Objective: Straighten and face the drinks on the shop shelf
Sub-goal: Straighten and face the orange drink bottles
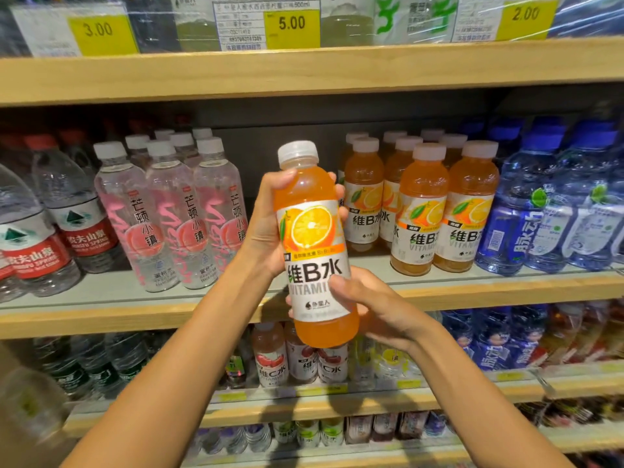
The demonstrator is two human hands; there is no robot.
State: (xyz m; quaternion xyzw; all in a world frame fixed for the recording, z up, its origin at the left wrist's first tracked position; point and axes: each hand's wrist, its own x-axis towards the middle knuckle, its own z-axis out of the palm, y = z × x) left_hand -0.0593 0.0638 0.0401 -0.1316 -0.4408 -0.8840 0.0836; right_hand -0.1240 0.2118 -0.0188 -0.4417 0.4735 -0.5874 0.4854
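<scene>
Wooden-edged shop shelving is seen in tiers, packed with drinks; yellow price tags are fixed along the top tier. In front of the middle shelf, a plastic bottle of orange drink with a white cap and an orange-slice label is held in the air, clear of the shelf, top leaned slightly left, label turned to the camera. Its upper body is wrapped by the left grip, fingertips showing round the far side. Its lower label is clamped by the right grip, thumb across the front. Matching orange bottles are stood in rows on the middle shelf, just right of the held one. Clear bottles with pink labels are to its left, red-labelled water bottles further left, blue bottles far right.
</scene>
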